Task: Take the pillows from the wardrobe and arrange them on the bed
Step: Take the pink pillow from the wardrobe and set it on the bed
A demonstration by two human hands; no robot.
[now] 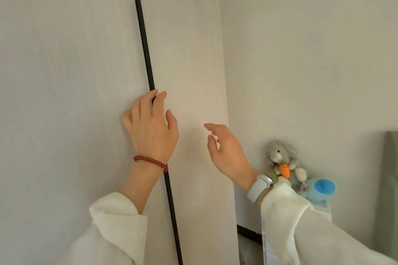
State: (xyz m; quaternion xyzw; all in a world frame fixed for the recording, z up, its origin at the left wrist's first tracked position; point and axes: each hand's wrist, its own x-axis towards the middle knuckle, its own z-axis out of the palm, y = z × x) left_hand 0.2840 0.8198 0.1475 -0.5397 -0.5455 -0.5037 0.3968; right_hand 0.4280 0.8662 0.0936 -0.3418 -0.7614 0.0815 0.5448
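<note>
Wardrobe [75, 71] handle [143, 45] runs vertically; left hand [150, 127] curls fingers over its lower part. Right hand [226, 153], relaxed, empty, hovers beside the door.

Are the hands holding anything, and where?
The left hand has its fingertips hooked on the wardrobe door's black handle strip, partway down its length. The right hand hangs open in front of the door, holding nothing.
</note>
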